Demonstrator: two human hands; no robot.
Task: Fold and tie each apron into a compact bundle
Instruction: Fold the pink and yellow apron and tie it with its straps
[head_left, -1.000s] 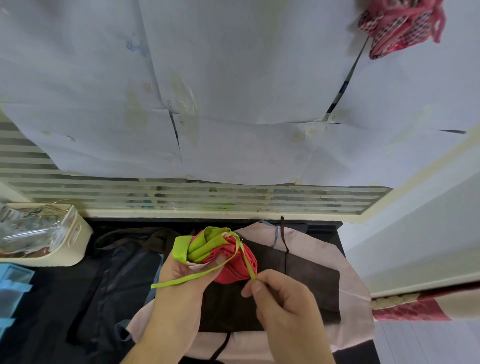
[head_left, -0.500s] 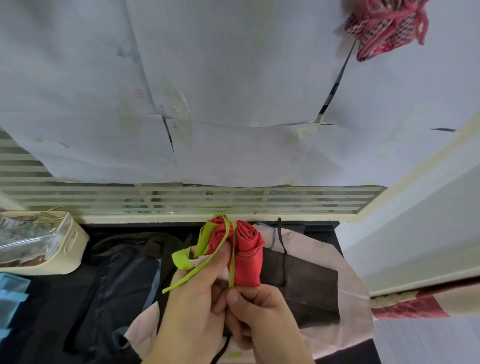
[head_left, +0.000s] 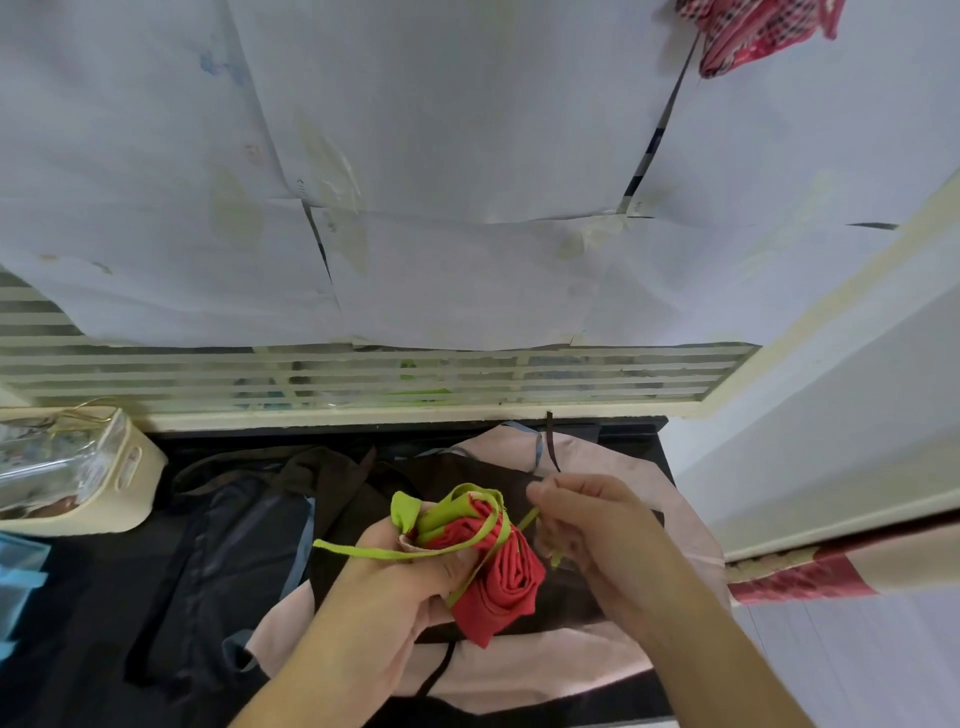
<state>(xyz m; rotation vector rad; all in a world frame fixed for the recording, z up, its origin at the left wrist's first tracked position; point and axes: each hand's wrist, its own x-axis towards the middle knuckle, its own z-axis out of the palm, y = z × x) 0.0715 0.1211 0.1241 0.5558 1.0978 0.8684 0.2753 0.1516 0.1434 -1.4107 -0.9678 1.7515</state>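
Note:
A rolled red apron (head_left: 506, 577) with lime-green trim is held above the table. My left hand (head_left: 384, 597) grips the roll from the left, and one green tie (head_left: 374, 552) lies across its fingers, sticking out to the left. My right hand (head_left: 592, 530) is to the right of the roll, pinching the other green tie (head_left: 529, 518) that wraps around the bundle. Under them lies a flat pink apron (head_left: 613, 457) with a dark brown panel (head_left: 571, 597). A dark navy apron (head_left: 228, 561) lies spread at the left.
A cream basket (head_left: 130, 478) with clear plastic stands at the left edge, with a blue container (head_left: 21, 571) below it. A slatted window frame (head_left: 363, 379) and papered wall rise behind the black table (head_left: 78, 649). A red checked cloth (head_left: 748, 26) hangs at the top right.
The bundle has turned so its rolled red end points down and right. My right hand moved from under the roll up to its right side, pulling the green tie around it.

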